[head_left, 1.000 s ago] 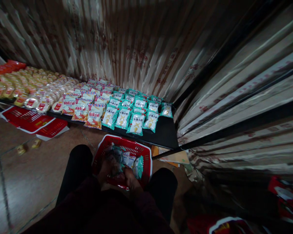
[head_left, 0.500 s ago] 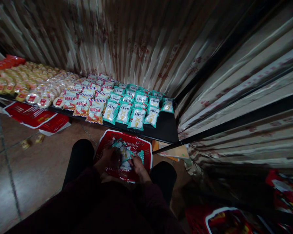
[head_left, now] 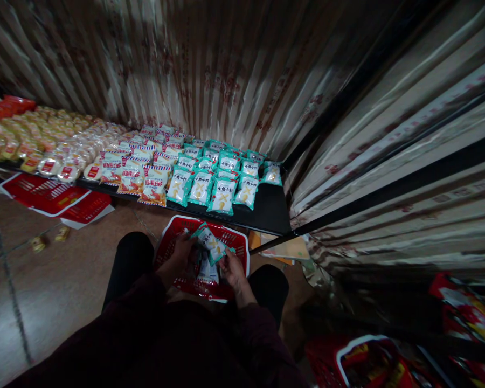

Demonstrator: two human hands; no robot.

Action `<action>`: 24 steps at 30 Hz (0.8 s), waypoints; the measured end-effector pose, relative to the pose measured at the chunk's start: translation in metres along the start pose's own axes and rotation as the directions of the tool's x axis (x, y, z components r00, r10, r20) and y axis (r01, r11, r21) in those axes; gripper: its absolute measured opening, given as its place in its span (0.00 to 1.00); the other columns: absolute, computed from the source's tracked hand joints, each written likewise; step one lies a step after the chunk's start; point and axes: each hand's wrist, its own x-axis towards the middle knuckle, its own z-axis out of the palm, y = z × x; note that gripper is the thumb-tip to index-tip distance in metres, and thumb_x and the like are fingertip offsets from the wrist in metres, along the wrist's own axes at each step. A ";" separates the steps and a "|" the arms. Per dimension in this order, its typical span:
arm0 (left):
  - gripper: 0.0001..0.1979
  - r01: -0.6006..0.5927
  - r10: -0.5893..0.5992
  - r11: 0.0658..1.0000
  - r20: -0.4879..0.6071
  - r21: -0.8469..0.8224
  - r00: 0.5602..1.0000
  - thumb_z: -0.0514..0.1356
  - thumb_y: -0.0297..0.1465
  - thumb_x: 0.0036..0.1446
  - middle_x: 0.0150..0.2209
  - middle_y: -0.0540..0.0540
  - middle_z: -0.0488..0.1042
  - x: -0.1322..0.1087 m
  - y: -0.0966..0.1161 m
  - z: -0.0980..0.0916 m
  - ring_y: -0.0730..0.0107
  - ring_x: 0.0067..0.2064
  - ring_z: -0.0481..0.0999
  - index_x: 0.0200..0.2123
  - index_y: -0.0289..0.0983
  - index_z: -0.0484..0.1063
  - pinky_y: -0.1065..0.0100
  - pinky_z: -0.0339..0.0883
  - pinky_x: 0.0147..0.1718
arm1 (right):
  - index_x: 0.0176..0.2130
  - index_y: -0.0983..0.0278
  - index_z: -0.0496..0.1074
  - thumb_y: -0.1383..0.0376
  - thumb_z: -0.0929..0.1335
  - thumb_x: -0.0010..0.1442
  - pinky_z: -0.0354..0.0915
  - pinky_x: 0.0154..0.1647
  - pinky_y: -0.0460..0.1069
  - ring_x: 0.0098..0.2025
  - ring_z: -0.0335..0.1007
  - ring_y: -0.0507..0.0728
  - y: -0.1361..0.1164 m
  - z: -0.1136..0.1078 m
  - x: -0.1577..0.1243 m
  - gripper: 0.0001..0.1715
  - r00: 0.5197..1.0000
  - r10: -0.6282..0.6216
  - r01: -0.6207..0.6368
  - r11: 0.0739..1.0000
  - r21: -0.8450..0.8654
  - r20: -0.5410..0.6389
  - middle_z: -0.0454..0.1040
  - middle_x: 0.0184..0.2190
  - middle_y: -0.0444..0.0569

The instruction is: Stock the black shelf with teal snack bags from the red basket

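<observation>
A teal-and-white snack bag (head_left: pixel 210 243) is held tilted between my two hands, just over a red plastic basket (head_left: pixel 242 237) with a white rim. My left hand (head_left: pixel 181 252) pinches its left end, and my right hand (head_left: pixel 232 268) grips its lower right corner. Beneath it, another snack bag (head_left: pixel 207 271) lies inside the basket, partly covered. The basket rests between my knees. Rows of matching teal snack bags (head_left: pixel 222 192) stand on the black shelf (head_left: pixel 267 207) in front of me.
Left along the shelf are orange-and-white snack bags (head_left: pixel 153 186), round wrapped cakes (head_left: pixel 68 170) and red packets (head_left: pixel 8 108). Red baskets (head_left: pixel 48 191) sit below. Two small yellow packets (head_left: pixel 38 243) lie on the floor. A black metal bar (head_left: pixel 347 207) slants past on the right, near another filled basket (head_left: pixel 372 355).
The teal bag has come up from inside the basket and now shows its printed front between both hands. The view has shifted slightly.
</observation>
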 end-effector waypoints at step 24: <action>0.08 -0.334 0.304 0.897 0.144 0.289 0.942 0.60 0.34 0.45 0.20 0.54 0.68 -0.025 0.048 0.030 0.73 0.26 0.67 0.21 0.36 0.68 0.74 0.59 0.25 | 0.45 0.61 0.70 0.59 0.77 0.42 0.68 0.33 0.48 0.32 0.75 0.55 -0.050 0.014 -0.064 0.30 0.787 0.003 0.118 0.981 -0.154 0.618 0.78 0.34 0.46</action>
